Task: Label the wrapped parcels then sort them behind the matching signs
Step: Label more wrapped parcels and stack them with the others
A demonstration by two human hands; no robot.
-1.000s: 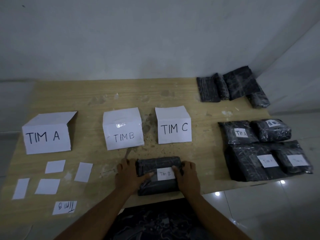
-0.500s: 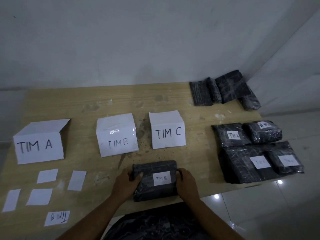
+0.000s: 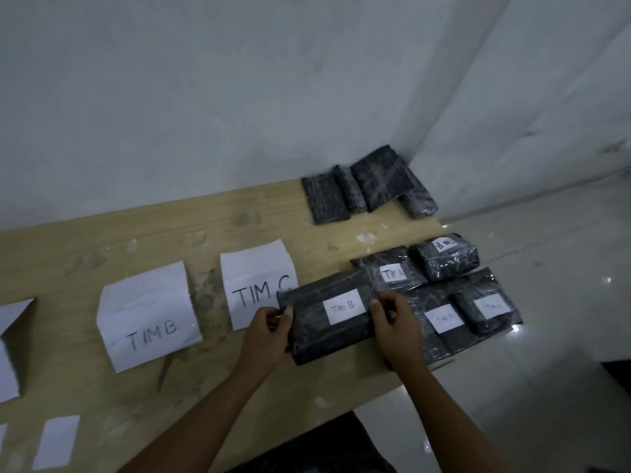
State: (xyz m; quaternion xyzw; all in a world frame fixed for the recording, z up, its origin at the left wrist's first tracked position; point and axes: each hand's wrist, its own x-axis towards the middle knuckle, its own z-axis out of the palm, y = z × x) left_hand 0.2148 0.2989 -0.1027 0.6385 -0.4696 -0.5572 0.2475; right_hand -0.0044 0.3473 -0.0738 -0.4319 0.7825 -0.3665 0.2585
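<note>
A black wrapped parcel (image 3: 321, 322) with a white label reading "Tim B" is held between both hands. My left hand (image 3: 268, 334) grips its left end and my right hand (image 3: 392, 324) grips its right end. It is in front of the "TIM C" sign (image 3: 254, 285) and overlaps that sign's right corner. The "TIM B" sign (image 3: 146, 315) stands to the left. Part of a third folded sign (image 3: 13, 346) shows at the left edge. Several labelled black parcels (image 3: 444, 302) lie at the right, touching the held parcel.
Several unlabelled black parcels (image 3: 368, 189) lie at the far right corner of the wooden table (image 3: 136, 233) against the wall. Blank paper slips (image 3: 56, 442) lie at the near left. The table's right edge drops to a tiled floor (image 3: 546, 370).
Both hands have carried the "Tim B" parcel from the near edge rightward and away from me, up to the labelled pile. The camera view has swung right.
</note>
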